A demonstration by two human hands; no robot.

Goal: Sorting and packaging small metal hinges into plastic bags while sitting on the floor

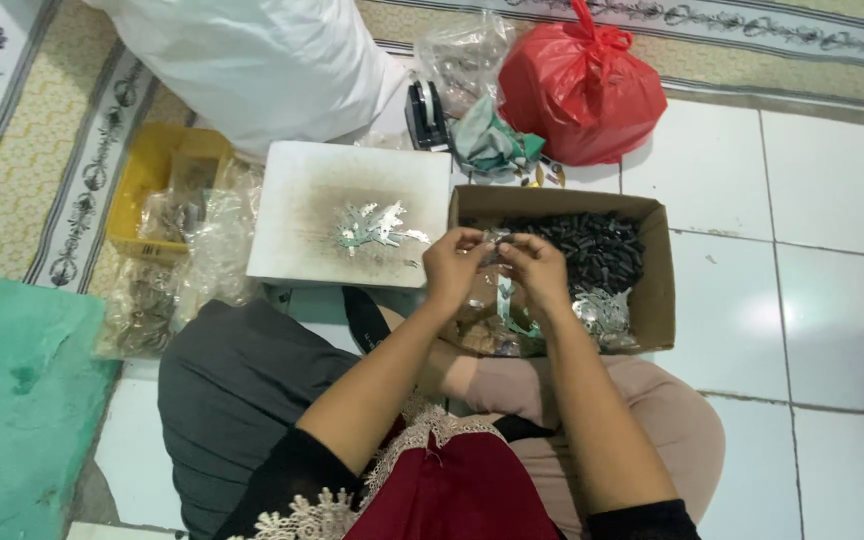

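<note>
Head view, the only one: the person sat on the tiled floor [832,200], both hands raised together over the near-left corner of a cardboard box [660,290]. Left hand [455,268] and right hand [535,270] met fingertip to fingertip, fingers pinched nearly closed on a small silvery metal piece [493,240] held between them; its exact shape was too small to make out. A pale strip [505,300] hung below the hands, though I could not tell which hand had it. The box held a heap of small dark cylindrical parts [592,245] at the back and a pile of shiny metal bits [602,310] toward the front right. Just left of the box lay a white board [302,180], smudged, with a few more silvery pieces [372,228] at its middle. Further left, a yellow basket [147,170] and clear plastic bags [142,310] of parts; behind, a red plastic bag [582,95] and a large white sack [252,60]. Risk, as I judged it: the piece was tiny and held only at the fingertips, so a slip would drop it into the mixed heaps in the box or onto the lap, where it would be hard to find again; thin metal edges could also nick a finger.
</note>
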